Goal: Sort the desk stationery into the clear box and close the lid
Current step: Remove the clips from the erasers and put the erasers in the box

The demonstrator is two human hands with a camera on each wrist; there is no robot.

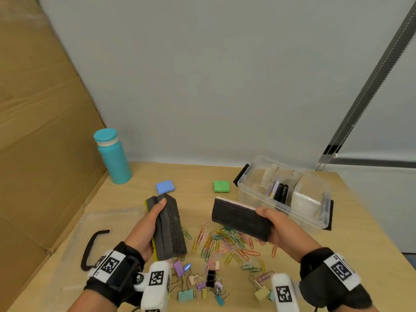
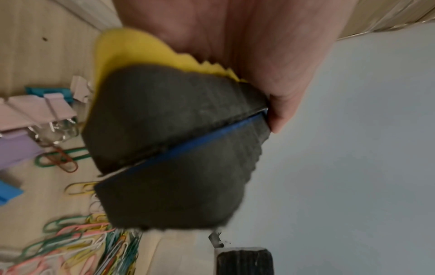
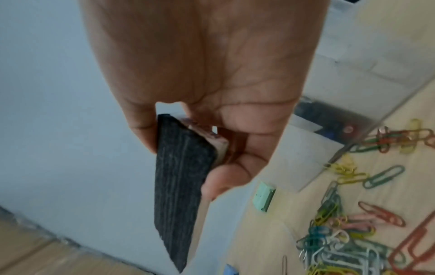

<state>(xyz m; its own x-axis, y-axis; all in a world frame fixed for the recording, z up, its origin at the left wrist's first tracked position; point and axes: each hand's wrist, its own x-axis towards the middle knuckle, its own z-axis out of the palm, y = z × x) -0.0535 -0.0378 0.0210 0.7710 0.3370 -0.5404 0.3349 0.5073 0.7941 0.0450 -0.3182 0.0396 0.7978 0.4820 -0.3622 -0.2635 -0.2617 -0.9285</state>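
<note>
Wooden desk (image 1: 236, 176), pale grain. Clear box (image 1: 252, 194) far right: rectangular transparent plastic, lid off, several dark markers inside, contents partly hard to make out. Clear lid (image 1: 108, 224) flat at near left, faint. Teal bottle (image 1: 113, 157) far left, cylindrical.

Left hand (image 1: 144, 230) curls fingers and thumb round two felt erasers (image 1: 170, 230) stacked, yellow and blue backings. Right hand (image 1: 279, 228) grips one felt eraser (image 1: 240, 218), fingers wrapped, above the paper clips (image 1: 225, 244); count uncertain. Binder clips (image 1: 198, 284) nearest.
</note>
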